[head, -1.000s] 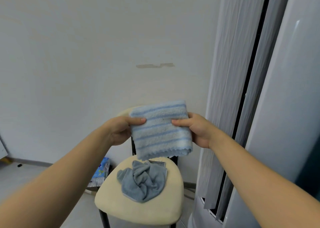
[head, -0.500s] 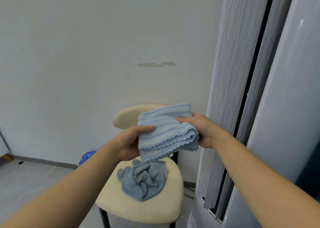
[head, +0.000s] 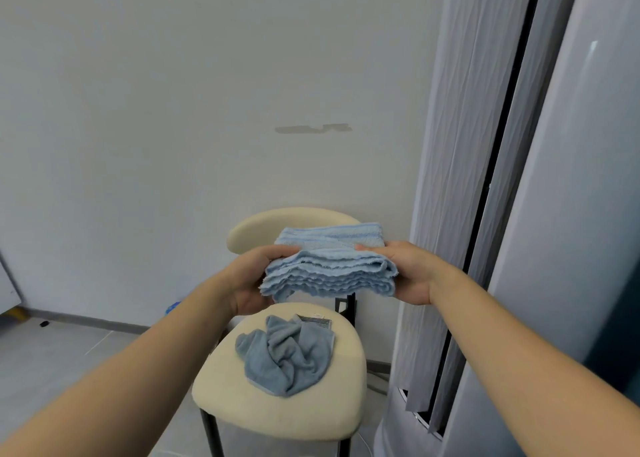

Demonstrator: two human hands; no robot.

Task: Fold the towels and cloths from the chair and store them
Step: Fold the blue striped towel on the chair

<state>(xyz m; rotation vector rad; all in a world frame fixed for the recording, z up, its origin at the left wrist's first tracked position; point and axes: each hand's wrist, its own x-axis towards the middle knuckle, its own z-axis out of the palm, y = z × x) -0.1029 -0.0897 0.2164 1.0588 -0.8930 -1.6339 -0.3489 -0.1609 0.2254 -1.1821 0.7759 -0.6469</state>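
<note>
Striped towel (head: 330, 269), pale blue terry, folded to a thick flat pad with scalloped layered edges, was held above the chair (head: 277, 411). Left hand (head: 252, 283) and right hand (head: 408, 273) gripped its ends, thumbs on top. Crumpled grey-blue cloth (head: 285, 356) lay on the padded cream seat.

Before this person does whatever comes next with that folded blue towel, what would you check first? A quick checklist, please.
1. Fold of the striped towel: ok, the layers are stacked compactly, though the edges are slightly uneven.
2. Grip of the left hand on its left end: ok.
3. Grip of the right hand on its right end: ok.
4. Towel held clear above the chair: ok.
5. Chair emptied of laundry: not ok, a crumpled grey-blue cloth lies unfolded on the seat.
6. Place to store the towel: cannot tell, none is plainly in view.
</note>
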